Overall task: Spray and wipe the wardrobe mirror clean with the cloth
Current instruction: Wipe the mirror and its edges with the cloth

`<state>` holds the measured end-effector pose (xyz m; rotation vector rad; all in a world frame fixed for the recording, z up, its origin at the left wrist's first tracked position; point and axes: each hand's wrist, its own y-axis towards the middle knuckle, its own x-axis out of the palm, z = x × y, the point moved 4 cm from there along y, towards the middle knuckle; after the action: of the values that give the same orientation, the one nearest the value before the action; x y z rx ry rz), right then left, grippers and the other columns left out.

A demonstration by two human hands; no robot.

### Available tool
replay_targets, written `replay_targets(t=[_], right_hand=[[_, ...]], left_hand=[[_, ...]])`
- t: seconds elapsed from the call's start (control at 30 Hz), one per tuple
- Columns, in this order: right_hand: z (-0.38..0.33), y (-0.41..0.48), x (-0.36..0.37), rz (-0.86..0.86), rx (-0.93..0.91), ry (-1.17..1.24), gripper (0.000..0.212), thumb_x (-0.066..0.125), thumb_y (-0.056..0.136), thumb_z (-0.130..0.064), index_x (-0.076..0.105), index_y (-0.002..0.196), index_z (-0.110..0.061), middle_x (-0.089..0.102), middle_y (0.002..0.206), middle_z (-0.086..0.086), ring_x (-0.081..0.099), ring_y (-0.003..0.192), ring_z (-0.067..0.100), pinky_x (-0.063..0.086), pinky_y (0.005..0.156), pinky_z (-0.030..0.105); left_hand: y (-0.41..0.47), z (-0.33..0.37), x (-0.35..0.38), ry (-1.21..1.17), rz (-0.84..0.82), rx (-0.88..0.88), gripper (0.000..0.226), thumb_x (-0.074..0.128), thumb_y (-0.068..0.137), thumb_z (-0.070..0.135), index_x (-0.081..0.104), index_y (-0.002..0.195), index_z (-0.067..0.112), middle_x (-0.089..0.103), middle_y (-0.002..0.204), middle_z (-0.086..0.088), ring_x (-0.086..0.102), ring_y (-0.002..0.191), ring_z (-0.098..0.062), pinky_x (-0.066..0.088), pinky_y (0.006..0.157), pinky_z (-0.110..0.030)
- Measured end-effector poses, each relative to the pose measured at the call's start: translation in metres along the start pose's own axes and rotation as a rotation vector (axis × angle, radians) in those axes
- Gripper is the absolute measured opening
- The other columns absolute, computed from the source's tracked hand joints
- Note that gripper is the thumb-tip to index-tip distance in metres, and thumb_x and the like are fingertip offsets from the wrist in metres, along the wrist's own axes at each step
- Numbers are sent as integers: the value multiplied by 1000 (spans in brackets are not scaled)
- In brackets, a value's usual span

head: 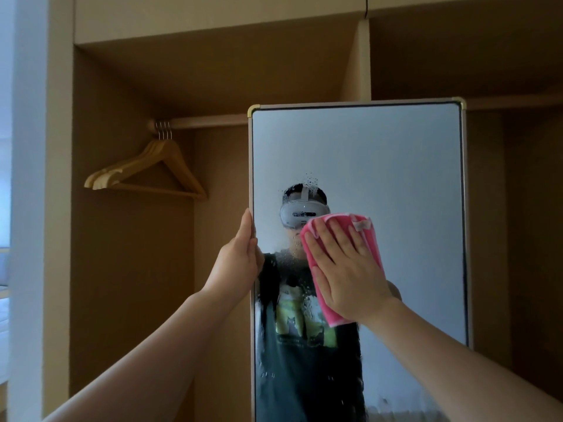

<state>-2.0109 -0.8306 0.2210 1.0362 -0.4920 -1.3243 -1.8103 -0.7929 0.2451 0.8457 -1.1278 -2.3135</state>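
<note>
Mirror: I see the mirror (396, 166) standing upright in front of the open wardrobe (128, 269), filling my view from centre toward 4 o'clock; its frame has brass-coloured corners at the top.
Glass: droplets (310, 179) sit just above the reflected head, and wet streaks run down the left part of the glass toward 6 o'clock.
Left hand: my left hand (240, 257) is at the mirror's left edge, near 9 o'clock of the glass, fingers curled around the frame and clamped on it, thumb on the front side.
Right hand: my right hand (347, 269) lies flat on the cloth, fingers straight and slightly spread, palm pressing it to the glass.
Cloth: the pink cloth (370, 236) is between my right palm and the mirror, just right of centre; its edges show beyond my fingertips at 12 o'clock and below my wrist at 6 o'clock.
Hangers: wooden hangers (146, 175) hang bunched on the rail (210, 120) at 10 o'clock, well apart from the mirror.
</note>
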Motion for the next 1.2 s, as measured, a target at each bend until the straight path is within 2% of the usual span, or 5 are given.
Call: replay_targets(t=[0.27, 0.47, 0.6, 0.8, 1.2], right_hand=[[16, 53, -15, 2, 13, -11, 58, 25, 101, -35, 19, 154, -13, 21, 160, 11, 16, 148, 30, 8, 121, 50], [36, 110, -30, -12, 51, -60, 58, 16, 102, -39, 14, 155, -15, 16, 161, 8, 10, 149, 28, 3, 121, 47], [49, 148, -40, -3, 93, -89, 60, 9, 101, -42, 15, 155, -17, 17, 161, 8, 11, 149, 30, 3, 121, 49], [56, 179, -45, 24, 153, -111, 60, 7, 101, -42, 13, 155, -18, 15, 162, 8, 12, 149, 32, 5, 120, 50], [36, 163, -40, 87, 156, -83, 59, 14, 101, -39, 18, 154, -13, 20, 160, 12, 17, 147, 34, 6, 121, 49]], left_hand=[[0, 2, 0, -18, -16, -2, 57, 32, 101, 15, 12, 150, 36, 53, 74, 20, 52, 63, 23, 39, 54, 2], [1, -1, 1, -32, -20, -6, 58, 35, 101, 16, 12, 150, 37, 54, 73, 22, 52, 64, 23, 38, 54, 3], [0, -4, 2, -38, -46, -15, 59, 33, 101, 19, 8, 149, 42, 65, 77, 10, 60, 72, 3, 43, 56, -2], [-1, 0, -1, -2, -64, -30, 60, 32, 100, 20, 4, 148, 45, 65, 79, 12, 63, 71, -8, 49, 60, -12], [-5, 3, -4, 12, -82, 4, 58, 30, 101, 19, 5, 149, 41, 65, 80, 6, 64, 69, -12, 55, 67, -31]])
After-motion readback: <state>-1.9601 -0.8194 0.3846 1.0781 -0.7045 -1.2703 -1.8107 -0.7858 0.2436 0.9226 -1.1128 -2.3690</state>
